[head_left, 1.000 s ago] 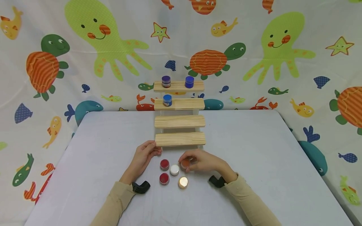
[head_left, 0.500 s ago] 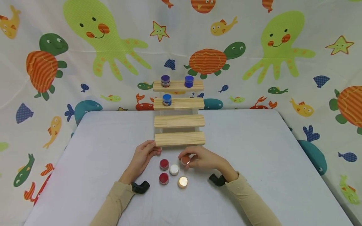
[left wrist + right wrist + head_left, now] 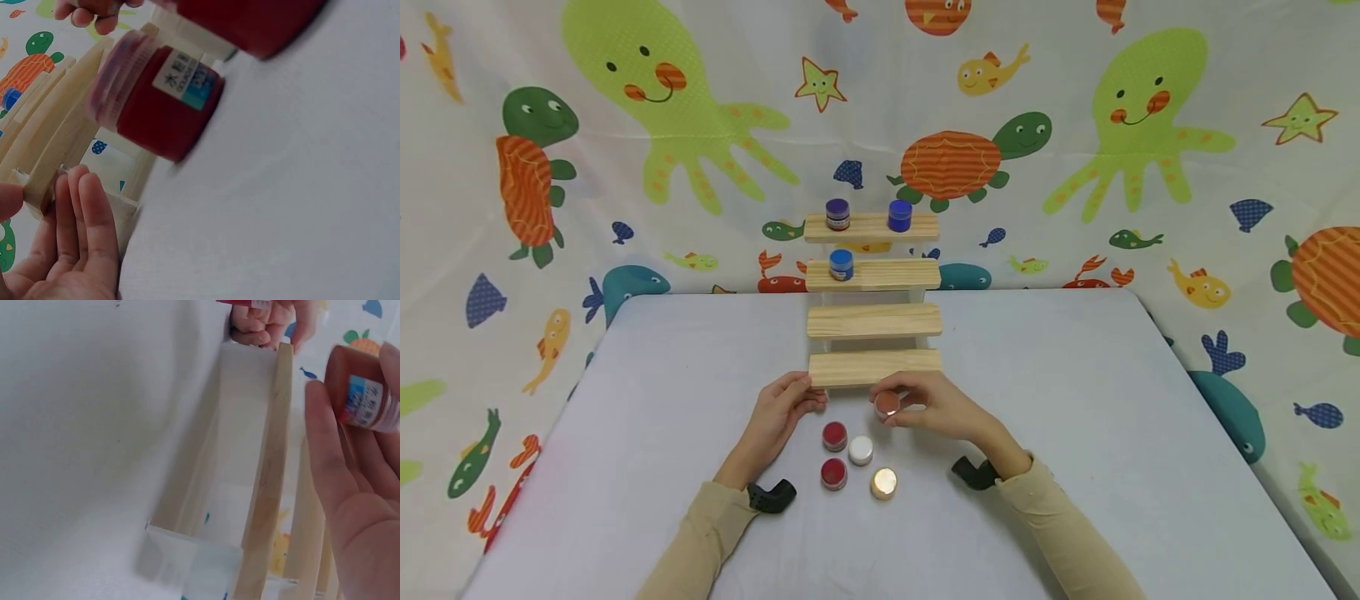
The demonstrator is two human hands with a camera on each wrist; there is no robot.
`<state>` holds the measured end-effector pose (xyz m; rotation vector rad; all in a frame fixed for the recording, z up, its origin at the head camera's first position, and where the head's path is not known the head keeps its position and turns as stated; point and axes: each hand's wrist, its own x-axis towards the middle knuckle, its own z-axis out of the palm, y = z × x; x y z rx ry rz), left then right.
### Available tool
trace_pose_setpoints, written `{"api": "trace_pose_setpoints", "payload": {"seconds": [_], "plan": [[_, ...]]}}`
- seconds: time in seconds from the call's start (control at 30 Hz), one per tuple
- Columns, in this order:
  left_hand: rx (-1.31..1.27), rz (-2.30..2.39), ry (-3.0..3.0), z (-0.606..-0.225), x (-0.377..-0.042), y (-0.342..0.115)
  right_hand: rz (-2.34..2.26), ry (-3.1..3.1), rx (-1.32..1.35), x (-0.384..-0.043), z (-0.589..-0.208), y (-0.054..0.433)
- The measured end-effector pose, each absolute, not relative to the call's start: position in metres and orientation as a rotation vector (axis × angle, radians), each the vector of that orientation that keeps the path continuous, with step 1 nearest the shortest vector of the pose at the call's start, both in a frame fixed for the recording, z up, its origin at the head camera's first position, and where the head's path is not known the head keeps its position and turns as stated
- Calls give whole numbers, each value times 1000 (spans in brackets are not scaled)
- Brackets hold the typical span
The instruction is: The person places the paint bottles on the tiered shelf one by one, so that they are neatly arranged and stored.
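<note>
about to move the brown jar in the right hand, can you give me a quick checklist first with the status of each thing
1. Brown jar gripped by the right hand, fingers around it: ok.
2. Brown jar off the table: ok.
3. Left hand holding the left end of the lowest shelf: ok.
4. Purple jar, dark blue jar and lighter blue jar upright on the upper two shelves: ok.
5. Brown jar's lid screwed tight: cannot tell.
</note>
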<state>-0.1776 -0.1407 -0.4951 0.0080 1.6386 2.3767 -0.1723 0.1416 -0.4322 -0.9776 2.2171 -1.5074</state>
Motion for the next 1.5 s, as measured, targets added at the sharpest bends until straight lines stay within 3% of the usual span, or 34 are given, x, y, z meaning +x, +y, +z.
{"api": "trace_pose_setpoints", "payload": {"seconds": [0.67, 1.5], "plan": [[35, 2398, 1607, -493, -177, -142, -1852, 2292, -678, -174, -415, 142], [-8, 2399, 1603, -493, -170, -139, -1933, 2456, -711, -199, -365, 145]]}}
